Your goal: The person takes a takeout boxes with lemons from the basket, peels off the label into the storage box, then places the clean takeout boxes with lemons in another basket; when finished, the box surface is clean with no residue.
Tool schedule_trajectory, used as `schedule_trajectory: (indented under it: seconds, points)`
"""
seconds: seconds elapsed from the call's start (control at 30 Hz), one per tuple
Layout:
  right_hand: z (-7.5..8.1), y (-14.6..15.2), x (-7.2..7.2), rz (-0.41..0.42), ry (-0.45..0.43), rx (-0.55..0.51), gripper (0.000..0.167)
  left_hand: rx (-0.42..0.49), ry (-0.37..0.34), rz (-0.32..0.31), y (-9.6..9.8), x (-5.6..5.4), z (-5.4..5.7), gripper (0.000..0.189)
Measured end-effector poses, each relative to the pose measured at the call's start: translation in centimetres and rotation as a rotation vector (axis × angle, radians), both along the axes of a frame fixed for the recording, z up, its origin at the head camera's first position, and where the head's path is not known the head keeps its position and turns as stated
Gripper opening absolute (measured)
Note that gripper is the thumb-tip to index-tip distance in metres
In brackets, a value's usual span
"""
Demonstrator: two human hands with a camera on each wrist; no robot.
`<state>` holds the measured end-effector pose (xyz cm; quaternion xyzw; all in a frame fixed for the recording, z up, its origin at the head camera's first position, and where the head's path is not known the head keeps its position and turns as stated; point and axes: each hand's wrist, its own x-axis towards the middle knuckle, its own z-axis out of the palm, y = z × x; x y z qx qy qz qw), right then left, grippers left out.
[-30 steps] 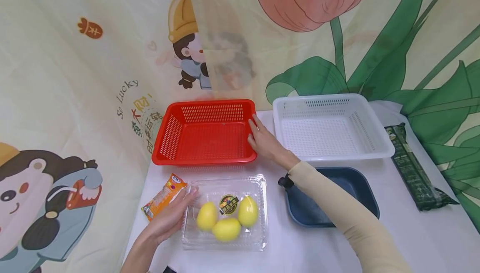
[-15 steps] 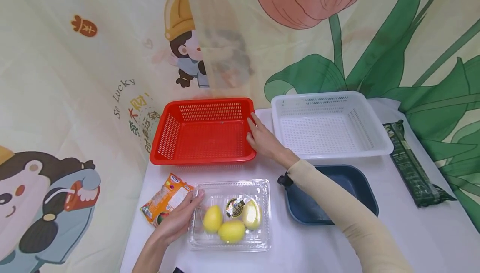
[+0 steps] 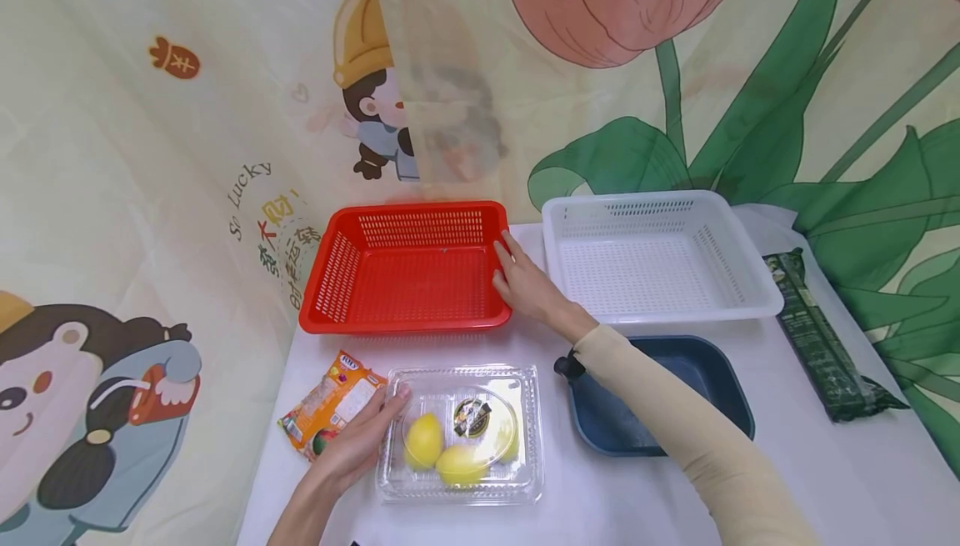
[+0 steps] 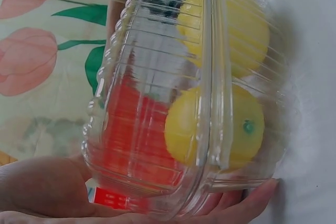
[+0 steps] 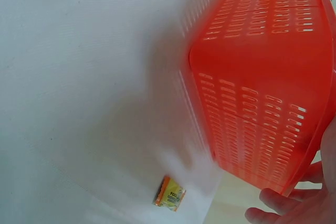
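Note:
My left hand (image 3: 363, 444) rests along the left side of a clear plastic clamshell box (image 3: 510, 492), its fingers extended against the wall. Through the box, yellow lemons (image 4: 215, 127) show, and a round dark label (image 3: 472, 417) is stuck on the lid. Glare partly covers the rightmost lemon in the head view. My right hand (image 3: 531, 289) rests on the right rim of a red perforated basket (image 3: 420, 328), with its fingers outstretched over the edge. An orange snack packet (image 3: 322, 404) lies beside my left hand, partly behind it.
A white perforated basket (image 3: 660, 313) stands at back right. Before it sits a dark blue tray (image 3: 622, 429), partly under my right sleeve (image 3: 675, 421). A green packet (image 3: 832, 354) lies far right. A small yellow-orange packet (image 5: 170, 194) shows on the table in the right wrist view.
My left hand and the clear box have moved slightly right, uncovering more of the orange packet. My right hand stays at the red basket's rim.

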<state>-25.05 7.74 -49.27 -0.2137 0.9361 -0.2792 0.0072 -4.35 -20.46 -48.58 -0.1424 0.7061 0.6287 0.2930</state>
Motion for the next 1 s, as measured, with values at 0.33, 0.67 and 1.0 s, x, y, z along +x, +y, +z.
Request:
schedule_trajectory:
  seconds: [0.33, 0.67, 1.0]
  points:
    - [0.0, 0.0, 0.2, -0.018, -0.032, -0.01, 0.066, -0.106, 0.031, 0.022, 0.3, 0.1, 0.2, 0.094]
    - [0.1, 0.0, 0.2, -0.022, -0.024, -0.024, 0.066, -0.389, 0.102, -0.04, 0.8, 0.4, 1.9, 0.091]
    - [0.0, -0.2, 0.2, -0.009, -0.015, -0.027, 0.064, -0.529, 0.2, -0.08, 2.0, 1.4, 3.4, 0.097]
